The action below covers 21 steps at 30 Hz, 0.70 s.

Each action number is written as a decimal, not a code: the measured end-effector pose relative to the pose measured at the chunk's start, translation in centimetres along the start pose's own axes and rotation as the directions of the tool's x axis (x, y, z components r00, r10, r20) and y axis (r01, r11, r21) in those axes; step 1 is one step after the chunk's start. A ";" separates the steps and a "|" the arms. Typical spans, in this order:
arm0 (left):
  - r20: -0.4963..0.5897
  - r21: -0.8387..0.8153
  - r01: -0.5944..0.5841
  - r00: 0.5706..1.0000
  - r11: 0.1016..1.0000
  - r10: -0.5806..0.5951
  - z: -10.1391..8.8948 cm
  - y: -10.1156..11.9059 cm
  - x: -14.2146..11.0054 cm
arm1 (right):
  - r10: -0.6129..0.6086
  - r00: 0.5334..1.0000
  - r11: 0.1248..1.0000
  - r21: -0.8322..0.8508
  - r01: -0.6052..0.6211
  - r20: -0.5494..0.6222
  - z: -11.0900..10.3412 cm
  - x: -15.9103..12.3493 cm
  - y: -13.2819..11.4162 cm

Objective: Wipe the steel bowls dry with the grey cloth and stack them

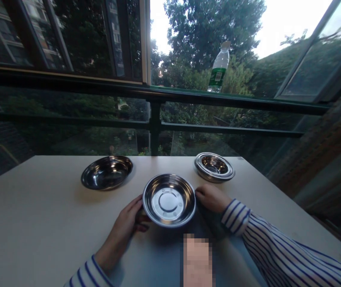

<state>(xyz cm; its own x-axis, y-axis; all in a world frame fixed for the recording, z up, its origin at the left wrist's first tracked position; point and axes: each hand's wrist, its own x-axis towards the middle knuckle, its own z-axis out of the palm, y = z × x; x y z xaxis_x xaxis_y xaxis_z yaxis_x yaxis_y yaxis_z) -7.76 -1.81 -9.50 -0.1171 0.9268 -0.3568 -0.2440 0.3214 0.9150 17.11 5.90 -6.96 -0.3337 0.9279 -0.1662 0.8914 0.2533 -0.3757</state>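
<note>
A round stainless steel bowl (169, 201) with a ring pattern on its bottom is in the middle, tilted towards me so its inside shows. My left hand (129, 223) grips it from the left, with fingers against the outer wall and partly behind it. On the other side, my right hand (213, 197) is closed at the right edge, its curled fingers against the rim. Farther back to the left lies a wider, shallow steel bowl (107, 173). A small stack of steel bowls (214, 167) sits at the back right, beyond my right hand.
The white table (50, 215) ends at the back before a dark green railing (155, 127). A plastic bottle (219, 69) with a green label stands beyond the rail by the open window. A patterned curtain (332, 159) hangs along the right. A pixelated patch covers the bottom centre.
</note>
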 end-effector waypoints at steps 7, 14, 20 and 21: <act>0.062 -0.018 -0.015 0.998 1.000 0.017 1.2 1.5 1.7 | 0.089 0.995 0.975 0.199 -0.098 0.052 -1.3 2.1 1.1; 0.052 0.011 -0.044 0.998 0.999 0.043 3.5 3.2 5.3 | 0.202 0.978 0.908 0.363 -0.208 0.056 -2.8 4.1 1.9; 0.025 0.042 -0.041 0.999 0.998 0.040 4.3 3.6 7.6 | 0.270 0.959 0.846 0.454 -0.279 0.087 -2.6 4.9 2.1; 0.019 0.046 -0.041 0.999 0.998 0.040 4.3 3.6 7.8 | 0.277 0.956 0.837 0.465 -0.288 0.094 -2.4 5.0 2.1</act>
<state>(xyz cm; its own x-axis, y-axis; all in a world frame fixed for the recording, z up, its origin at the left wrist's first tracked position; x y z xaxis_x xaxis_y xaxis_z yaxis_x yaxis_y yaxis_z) -5.44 7.45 -8.19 -0.1084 0.9425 -0.3160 -0.1947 0.2916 0.9365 18.11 11.73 -6.36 -0.1014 0.9318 -0.3485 0.6995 -0.1823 -0.6910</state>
